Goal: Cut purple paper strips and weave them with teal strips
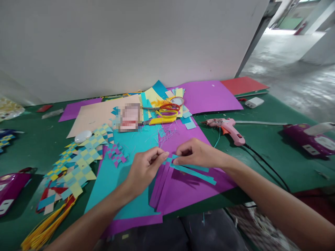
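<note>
Over the middle of the table, a small woven piece of purple and teal paper strips [169, 160] is pinched from both sides. My left hand [146, 165] grips its left edge between thumb and forefinger. On the other side my right hand [195, 153] closes thumb and fingers on it. Purple strips [161, 186] trail down toward me, and teal strips [197, 173] stick out to the right under my right hand. Below lie a purple sheet [183, 195] and a teal sheet [117, 186]. A finished purple-and-teal woven piece [116, 153] rests left of my left hand.
A pink glue gun [230, 130] with a black cord lies right, near a purple power strip [309, 139]. Red-handled scissors [170, 107] and yellow-handled scissors [164, 120] lie behind my hands. Woven yellow-teal pieces [78, 167] with a yellow tassel [49, 223] are at left. A wall [125, 45] stands behind.
</note>
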Motion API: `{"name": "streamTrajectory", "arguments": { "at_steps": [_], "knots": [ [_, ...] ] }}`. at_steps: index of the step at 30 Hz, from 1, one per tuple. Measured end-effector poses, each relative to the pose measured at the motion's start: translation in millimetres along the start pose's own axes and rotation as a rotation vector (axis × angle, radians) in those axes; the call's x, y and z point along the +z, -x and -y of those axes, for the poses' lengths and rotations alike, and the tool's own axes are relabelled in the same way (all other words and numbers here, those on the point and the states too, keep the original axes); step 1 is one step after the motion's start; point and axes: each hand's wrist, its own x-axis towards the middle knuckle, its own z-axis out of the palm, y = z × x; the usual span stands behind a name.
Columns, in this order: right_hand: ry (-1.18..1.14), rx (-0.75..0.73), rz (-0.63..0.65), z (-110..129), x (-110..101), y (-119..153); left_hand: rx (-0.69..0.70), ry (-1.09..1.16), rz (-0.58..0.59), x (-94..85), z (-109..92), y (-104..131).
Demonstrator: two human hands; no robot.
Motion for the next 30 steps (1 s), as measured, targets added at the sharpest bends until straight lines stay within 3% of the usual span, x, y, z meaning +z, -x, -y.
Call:
{"name": "streamTrajectory", "arguments": {
  "at_steps": [9,30],
  "knots": [
    [-0.019,-0.018,0.020,-3.2,0.8,-0.3,-0.040,0.042,0.037,-2.3,-2.5,-2.2],
    [-0.016,0.031,-0.091,-4.1,15.3,-1.3,-0.039,-0.057,-0.008,4.3,0.0,2.9]
  ]
}}
